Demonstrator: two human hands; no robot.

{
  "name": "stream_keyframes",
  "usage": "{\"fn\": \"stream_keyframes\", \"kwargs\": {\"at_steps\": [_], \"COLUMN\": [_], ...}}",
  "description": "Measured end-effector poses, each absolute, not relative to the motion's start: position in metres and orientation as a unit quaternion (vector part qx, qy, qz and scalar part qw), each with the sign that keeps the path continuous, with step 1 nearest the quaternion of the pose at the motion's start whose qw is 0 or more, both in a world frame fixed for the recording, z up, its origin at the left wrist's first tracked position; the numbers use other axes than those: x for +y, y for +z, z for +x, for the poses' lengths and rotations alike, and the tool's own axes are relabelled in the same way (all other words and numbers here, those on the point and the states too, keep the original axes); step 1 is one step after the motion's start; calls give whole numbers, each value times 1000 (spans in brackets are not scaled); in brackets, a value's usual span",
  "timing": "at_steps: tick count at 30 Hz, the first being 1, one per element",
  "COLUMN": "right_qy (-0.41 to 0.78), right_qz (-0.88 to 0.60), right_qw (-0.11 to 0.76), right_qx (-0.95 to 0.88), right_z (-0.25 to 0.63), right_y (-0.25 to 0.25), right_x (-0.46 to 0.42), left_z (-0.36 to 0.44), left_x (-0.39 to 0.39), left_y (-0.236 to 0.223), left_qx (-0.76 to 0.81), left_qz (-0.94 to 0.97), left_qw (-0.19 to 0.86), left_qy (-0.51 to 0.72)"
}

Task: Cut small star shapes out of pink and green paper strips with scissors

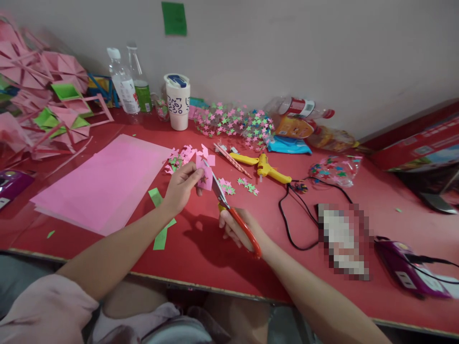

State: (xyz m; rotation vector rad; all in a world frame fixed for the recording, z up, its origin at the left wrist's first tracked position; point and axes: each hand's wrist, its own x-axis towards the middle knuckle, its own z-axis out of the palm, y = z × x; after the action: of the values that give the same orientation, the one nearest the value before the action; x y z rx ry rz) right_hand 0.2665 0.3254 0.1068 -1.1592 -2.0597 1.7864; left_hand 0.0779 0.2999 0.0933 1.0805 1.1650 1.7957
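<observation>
Near edge of red table (201, 279): two bare forearms reach in over it from the near side. Right hand (234, 231) grasps the orange-handled scissors (239, 218), fingers wrapped about the grips; blades point far and left. Green paper strips (160, 236) lie flat to the left, partly beneath the left forearm. Far left of these, large pink sheets (103, 184) are stacked slightly askew. Slightly farther than the right hand, left hand (181, 187) pinches a small pink paper piece (204, 180) between thumb and fingers; the piece is held above the table, centre, and bears a dark star shape. Scissor blades lie at its right side; cannot tell whether they touch the paper. Small pink and green stars (247, 186) lie on the table right of the blades. Beyond the left hand, a heap of pink and green cuttings (179, 158). Right of that, a striped stick (233, 160), then a yellow glue gun (271, 172). Farther still, a clear bag of stars (233, 125) rests near the wall, with a white cup (178, 107) to its left and, left again, two upright bottles (125, 93). Green square (174, 19) on the wall.
</observation>
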Motion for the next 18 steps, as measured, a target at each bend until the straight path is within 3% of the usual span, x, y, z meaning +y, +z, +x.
{"fn": "stream_keyframes", "kwargs": {"at_steps": [18], "right_qy": [568], "right_qz": [-412], "right_qw": [97], "right_qx": [-706], "right_z": [267], "right_y": [111], "right_x": [329], "left_z": [73], "left_x": [301], "left_y": [98], "left_qx": [443], "left_qz": [424], "left_qw": [380], "left_qy": [693]}}
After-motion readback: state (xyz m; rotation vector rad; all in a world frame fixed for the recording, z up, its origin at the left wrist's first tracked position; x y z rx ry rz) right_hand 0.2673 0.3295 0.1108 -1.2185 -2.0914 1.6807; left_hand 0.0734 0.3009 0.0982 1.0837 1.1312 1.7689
